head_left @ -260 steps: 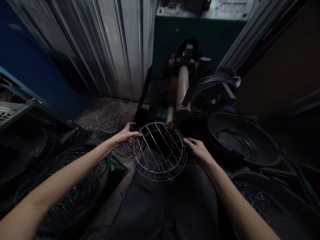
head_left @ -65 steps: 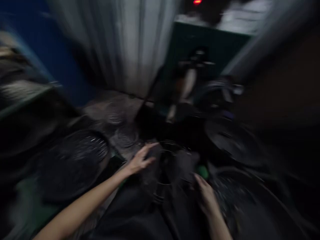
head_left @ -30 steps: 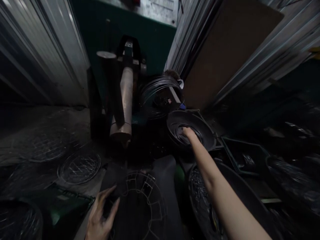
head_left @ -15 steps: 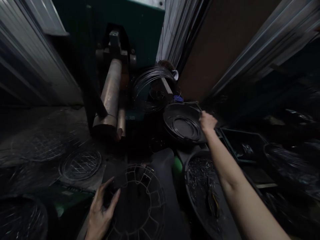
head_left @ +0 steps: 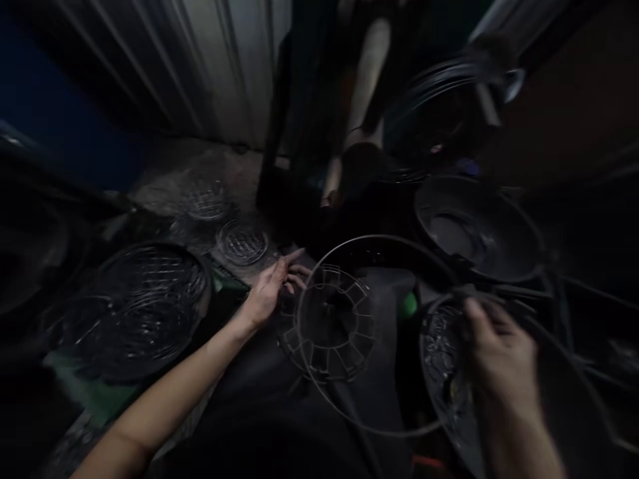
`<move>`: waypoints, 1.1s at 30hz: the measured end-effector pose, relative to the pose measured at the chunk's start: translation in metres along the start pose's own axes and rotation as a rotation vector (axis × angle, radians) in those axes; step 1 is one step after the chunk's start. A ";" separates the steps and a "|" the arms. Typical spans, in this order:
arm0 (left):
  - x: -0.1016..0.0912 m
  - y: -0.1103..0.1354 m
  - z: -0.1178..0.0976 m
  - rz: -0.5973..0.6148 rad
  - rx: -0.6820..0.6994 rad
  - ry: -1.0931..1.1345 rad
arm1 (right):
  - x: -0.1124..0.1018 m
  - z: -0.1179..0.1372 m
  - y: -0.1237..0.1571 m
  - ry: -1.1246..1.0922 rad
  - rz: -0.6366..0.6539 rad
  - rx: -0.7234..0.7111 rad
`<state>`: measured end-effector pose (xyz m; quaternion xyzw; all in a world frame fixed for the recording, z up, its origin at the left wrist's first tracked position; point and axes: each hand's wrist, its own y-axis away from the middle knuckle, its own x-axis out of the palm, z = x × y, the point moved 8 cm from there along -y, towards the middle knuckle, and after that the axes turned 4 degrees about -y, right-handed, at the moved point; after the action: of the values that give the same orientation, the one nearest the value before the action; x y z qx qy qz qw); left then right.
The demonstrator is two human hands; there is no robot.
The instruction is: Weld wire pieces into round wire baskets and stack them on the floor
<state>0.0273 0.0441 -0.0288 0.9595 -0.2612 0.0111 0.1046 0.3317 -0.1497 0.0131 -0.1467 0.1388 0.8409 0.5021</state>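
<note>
My right hand (head_left: 504, 352), blurred by motion, is closed on a large thin wire ring (head_left: 369, 237) at the right side of its loop. The ring hangs tilted over a smaller round wire frame (head_left: 344, 349) with short spokes, which lies over my dark-covered lap. My left hand (head_left: 274, 286) holds nothing; its fingers are stretched out and apart by the ring's left edge. Whether they touch the wire I cannot tell. Under my right hand is a dark basin (head_left: 424, 359) of small metal pieces, partly hidden.
A dark basin with a wire coil (head_left: 446, 233) stands at the right rear. A heap of wire grids (head_left: 150, 313) fills a tray at left, and a round grid (head_left: 243, 241) lies behind it. Ahead are a machine's metal cylinder (head_left: 369, 73) and a bundle of wire (head_left: 439, 73).
The view has turned left. My right hand has come back from the rear basin and now has a wire ring in it. My left hand's fingers have straightened beside the wire frame.
</note>
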 end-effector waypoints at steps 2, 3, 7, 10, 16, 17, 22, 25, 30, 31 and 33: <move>-0.011 -0.004 0.015 -0.006 -0.048 -0.014 | 0.050 -0.033 0.013 0.004 0.114 0.019; -0.018 -0.006 0.022 -0.035 -0.057 -0.087 | 0.068 -0.043 0.017 0.031 0.147 -0.001; -0.038 -0.012 0.043 -0.136 0.045 -0.555 | 0.102 -0.055 0.020 0.235 0.243 -0.146; -0.035 -0.012 0.058 -0.103 0.114 -0.774 | 0.104 -0.057 0.024 0.360 0.292 -0.247; -0.028 -0.012 0.079 0.004 0.114 -0.925 | 0.108 -0.066 0.029 0.510 0.353 -0.359; -0.028 -0.012 0.079 0.004 0.118 -0.938 | 0.109 -0.067 0.029 0.528 0.367 -0.365; -0.031 -0.011 0.084 -0.010 0.142 -0.947 | 0.111 -0.069 0.026 0.646 0.457 -0.368; -0.033 -0.009 0.094 -0.003 0.149 -0.934 | 0.113 -0.073 0.022 0.695 0.540 -0.338; -0.038 -0.009 0.111 -0.041 0.179 -0.844 | 0.112 -0.095 0.012 0.639 0.594 -0.185; -0.038 -0.010 0.113 -0.044 0.177 -0.835 | 0.110 -0.099 0.010 0.596 0.593 -0.146; -0.037 -0.011 0.116 -0.033 0.147 -0.833 | 0.103 -0.104 0.009 0.477 0.586 -0.095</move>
<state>-0.0026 0.0476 -0.1472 0.8911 -0.2641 -0.3606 -0.0783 0.2880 -0.1109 -0.1210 -0.3155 0.2486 0.8965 0.1868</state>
